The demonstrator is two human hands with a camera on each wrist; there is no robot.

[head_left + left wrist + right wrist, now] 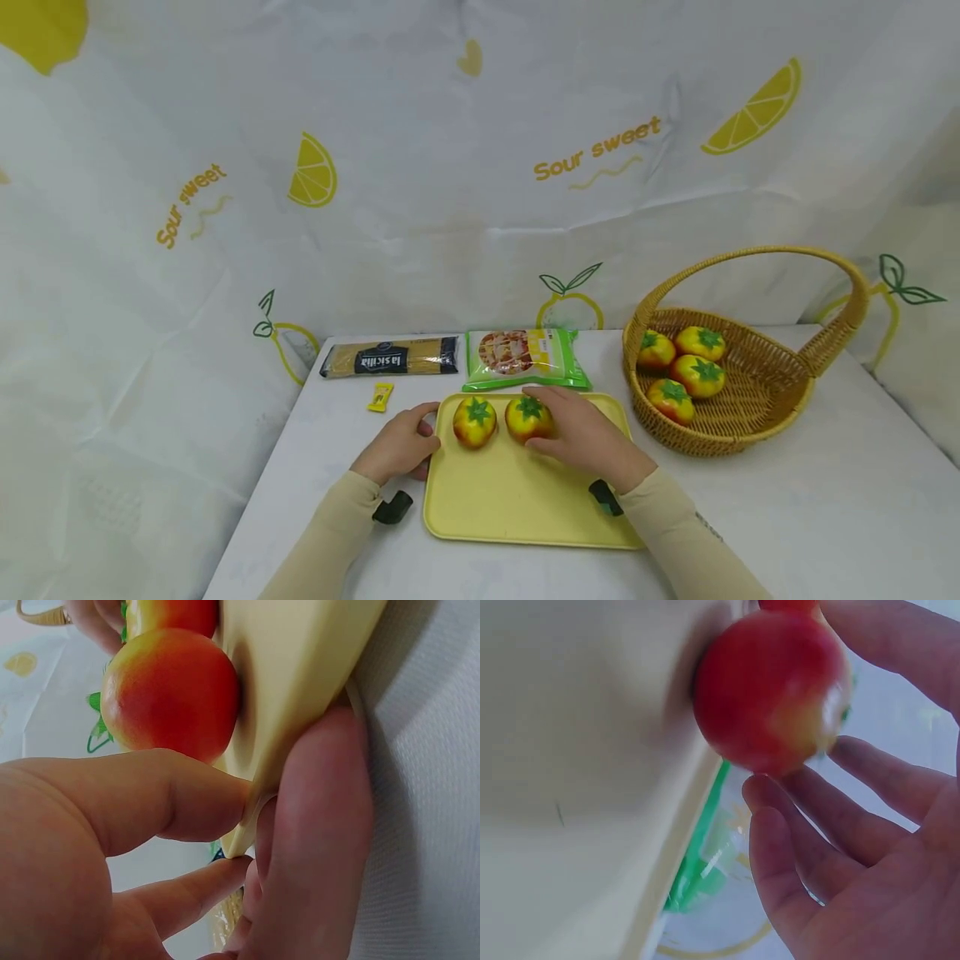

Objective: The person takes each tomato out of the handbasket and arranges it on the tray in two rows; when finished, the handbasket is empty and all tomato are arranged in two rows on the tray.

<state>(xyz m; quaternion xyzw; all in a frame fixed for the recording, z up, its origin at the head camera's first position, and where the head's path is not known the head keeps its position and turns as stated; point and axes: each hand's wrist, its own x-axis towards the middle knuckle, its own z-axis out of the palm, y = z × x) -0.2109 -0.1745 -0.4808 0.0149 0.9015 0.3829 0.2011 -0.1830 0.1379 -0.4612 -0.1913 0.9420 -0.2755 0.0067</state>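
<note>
Both arms wear snug beige sleeves to the wrist, each with a small dark wrist-mounted device

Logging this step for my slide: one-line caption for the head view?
Right hand cups a tomato on the yellow tray; left hand pinches its edge.

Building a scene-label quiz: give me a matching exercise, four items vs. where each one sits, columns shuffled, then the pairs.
Things:
1. pasta packet
2. green bag
3. small yellow sachet
4. wicker basket

Places:
A. right of the yellow tray, holding four tomatoes
B. directly behind the tray's far edge
C. far left at the back of the table
D. between the pasta packet and the left hand

Pairs: 1-C, 2-B, 3-D, 4-A
</note>
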